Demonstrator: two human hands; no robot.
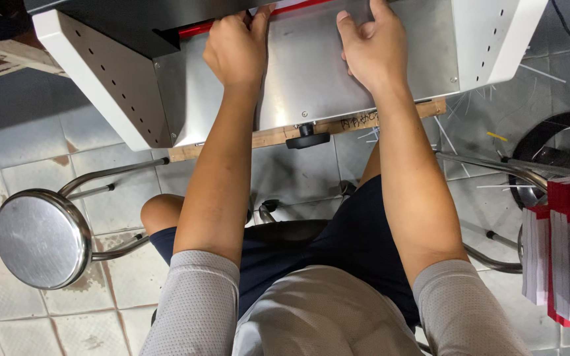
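Two hands: left hand [237, 45] curled, fingertips on the red strip [196, 29]; right hand [372, 47] spread flat, gripping nothing, on the steel machine bed [305, 86]. Probably slick, rigid metal.

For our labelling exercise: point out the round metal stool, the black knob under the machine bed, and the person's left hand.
round metal stool [41, 238], head view, seat centre
black knob [307, 135], head view, its cap
left hand [237, 46], head view, back of hand
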